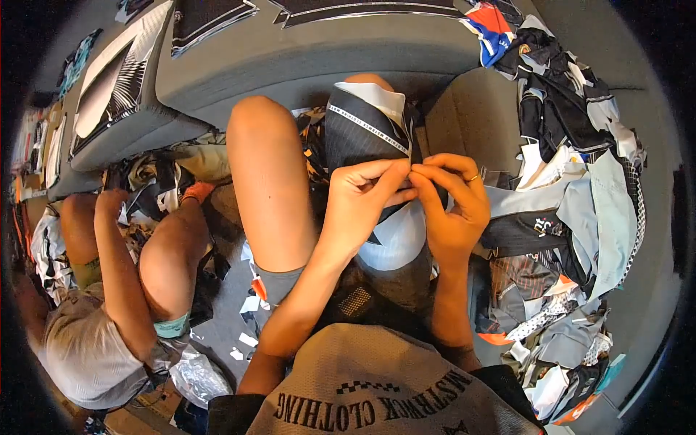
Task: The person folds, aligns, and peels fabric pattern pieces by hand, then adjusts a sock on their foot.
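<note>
L hand (pixel 370 181) & R hand (pixel 453 203) meet over the lap, thumb + forefinger of each pinched tight on the edge of a dark pinstriped cloth (pixel 359 148); tips nearly touching each other, so anything tiny b/w them, e.g. a thread, is too small to tell. Cloth is draped over the R knee (pixel 368 80): its dark part lies just beyond the L fingers, its pale part (pixel 397 243) shows below & b/w the two wrists, & the pinched edge sits right at the fingertips. Lettered tape (pixel 368 127) runs slantwise across the dark part, its lower end near the L fingertips. R hand wears a ring (pixel 473 177), other R fingers curled loosely; L ones partly hidden. Bare L knee (pixel 264 127) is up, beside the cloth, apart from it. Grey shirt (pixel 362 384) w/ black lettering at bottom. To the R, a big heap of mixed fabric (pixel 609 210) on the grey sofa (pixel 464 109); more dark pcs (pixel 370 12) along the top. On the L, another person (pixel 94 348) sits w/ bent legs, clear plastic bag (pixel 199 377) near; white scraps (pixel 246 339) b/w the two people.
</note>
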Available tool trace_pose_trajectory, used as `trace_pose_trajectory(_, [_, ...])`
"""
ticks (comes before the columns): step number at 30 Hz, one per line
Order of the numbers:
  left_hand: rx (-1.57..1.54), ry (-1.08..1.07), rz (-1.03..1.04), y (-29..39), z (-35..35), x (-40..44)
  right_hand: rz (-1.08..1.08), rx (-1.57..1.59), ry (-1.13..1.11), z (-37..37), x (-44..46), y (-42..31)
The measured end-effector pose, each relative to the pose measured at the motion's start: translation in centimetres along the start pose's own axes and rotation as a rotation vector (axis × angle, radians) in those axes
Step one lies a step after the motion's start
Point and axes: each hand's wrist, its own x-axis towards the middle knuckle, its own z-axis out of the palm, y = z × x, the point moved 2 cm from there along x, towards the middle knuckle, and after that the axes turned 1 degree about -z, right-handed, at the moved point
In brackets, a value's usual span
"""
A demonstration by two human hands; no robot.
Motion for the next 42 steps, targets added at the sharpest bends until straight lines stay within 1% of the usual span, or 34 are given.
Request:
trace_pose_trajectory(6, [-0.041,0.013,-0.017,-0.5,-0.2,0.3,-0.013,0.006,0.006,0.3,-0.2,0.0])
trace_pose_trajectory(11, [-0.106,-0.028,-0.008,-0.6,-0.3,0.5,-0.047,-0.026,-0.007,0.4,0.2,0.5])
trace_pose_trajectory(15, [-0.278,-0.056,-0.023,-0.5,-0.3,0.1,0.030,0.030,-0.060,0.2,0.8,0.6])
trace_pose_trajectory(21, [-0.366,-0.131,-0.095,1.1,0.3,-0.5,0.056,0.046,-0.127,-0.5,1.6,0.8])
trace_pose_trajectory(25, [-0.321,-0.219,-0.152,1.1,-0.2,-0.5,-0.100,0.019,-0.210,-1.1,2.6,1.1])
trace_pose_trajectory(30, [-0.216,-0.258,-0.134,2.0,0.0,-0.7,-0.092,0.076,-0.236,-1.4,3.1,1.3])
trace_pose_trajectory(35, [-0.166,-0.241,-0.108,1.7,0.2,-0.7,-0.029,0.114,-0.208,-1.5,3.0,1.2])
trace_pose_trajectory(40, [-0.048,-0.235,-0.070,1.2,0.4,-0.9,-0.037,0.095,-0.208,-1.7,2.6,1.4])
trace_pose_trajectory(42, [-0.043,-0.243,-0.098,1.0,0.4,-1.1,0.000,0.117,-0.199,-1.9,2.2,1.5])
